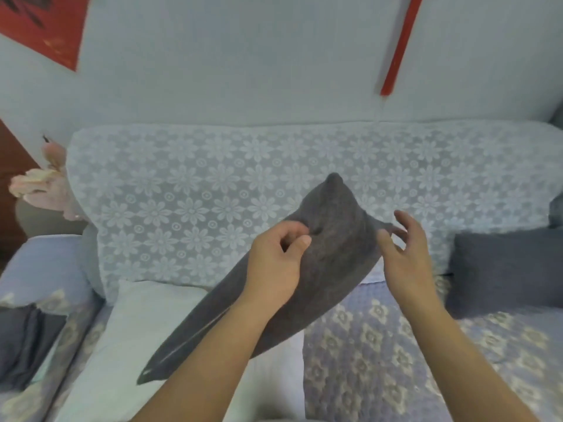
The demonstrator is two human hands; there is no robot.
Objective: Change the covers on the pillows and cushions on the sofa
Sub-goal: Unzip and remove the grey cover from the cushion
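Lace-draped sofa back (213, 190), floral quilted seat (380, 345), pale wall (243, 56)

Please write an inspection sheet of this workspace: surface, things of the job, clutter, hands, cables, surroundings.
Surface: sofa seat under a patterned throw; lace cover on the backrest.
Job's things: grey cushion held up over the seat; white pillow lying on the seat without cover; second grey cushion against the backrest at right; dark folded fabric at left.
Clutter: nothing seen.
Hands: left hand pinches the held cushion's fabric; right hand open beside its edge, contact unclear.
Cables: nothing seen.
Surroundings: pale wall with red decorations; pink flowers at left.
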